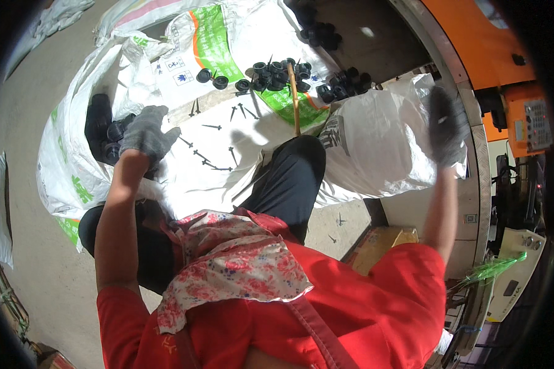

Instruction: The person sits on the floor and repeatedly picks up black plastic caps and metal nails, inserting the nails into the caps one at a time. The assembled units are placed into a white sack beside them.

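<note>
Grey-gloved left hand [146,132] rests on black plastic caps [108,138] piled on a white woven sack [228,132], fingers curled; its hold is unclear. Right hand [446,126], blurred, hangs open and empty.

Spread sack: white woven plastic sack with green and orange printed bands [218,46], flat on the floor, upper centre.
Filled sack: bulging white woven sack [381,144], right of centre, beside the orange machine.
Box: brown cardboard box [385,243], lower right.
Control panel: orange panel with grey keypad [532,126], far right.
</note>
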`<state>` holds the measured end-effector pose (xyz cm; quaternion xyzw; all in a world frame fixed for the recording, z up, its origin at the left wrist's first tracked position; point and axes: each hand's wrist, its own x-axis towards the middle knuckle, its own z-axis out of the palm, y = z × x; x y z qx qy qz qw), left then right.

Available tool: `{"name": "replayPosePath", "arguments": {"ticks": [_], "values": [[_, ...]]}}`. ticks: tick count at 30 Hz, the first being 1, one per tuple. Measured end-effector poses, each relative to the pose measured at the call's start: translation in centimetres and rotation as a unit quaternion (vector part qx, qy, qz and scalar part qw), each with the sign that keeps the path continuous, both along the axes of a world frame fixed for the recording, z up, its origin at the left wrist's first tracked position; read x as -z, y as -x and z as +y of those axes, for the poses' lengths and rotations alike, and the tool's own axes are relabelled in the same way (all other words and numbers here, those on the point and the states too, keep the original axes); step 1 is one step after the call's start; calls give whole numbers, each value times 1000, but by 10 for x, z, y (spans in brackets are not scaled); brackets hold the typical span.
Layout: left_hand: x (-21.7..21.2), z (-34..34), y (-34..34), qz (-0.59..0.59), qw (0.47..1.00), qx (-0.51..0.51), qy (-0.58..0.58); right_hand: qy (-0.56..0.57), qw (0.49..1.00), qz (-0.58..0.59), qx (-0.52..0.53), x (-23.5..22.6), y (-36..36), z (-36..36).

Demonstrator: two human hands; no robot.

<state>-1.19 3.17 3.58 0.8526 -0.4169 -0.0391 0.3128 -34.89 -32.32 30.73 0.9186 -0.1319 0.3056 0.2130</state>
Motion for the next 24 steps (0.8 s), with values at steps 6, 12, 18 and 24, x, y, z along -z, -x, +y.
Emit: {"name": "replayPosePath", "arguments": {"ticks": [6, 12, 18, 24], "values": [[-10, -6, 11, 51, 998, 11, -27, -314, 905, 231, 169, 225, 34, 30], [0, -7, 4, 13, 999, 22, -46, -510, 780, 332, 142, 409, 92, 18], [18, -13, 8, -65, 997, 43, -16, -587, 717, 306, 218, 454, 125, 59], [11, -14, 12, -70, 996, 59, -11, -547, 801, 138, 200, 426, 106, 54]]}}
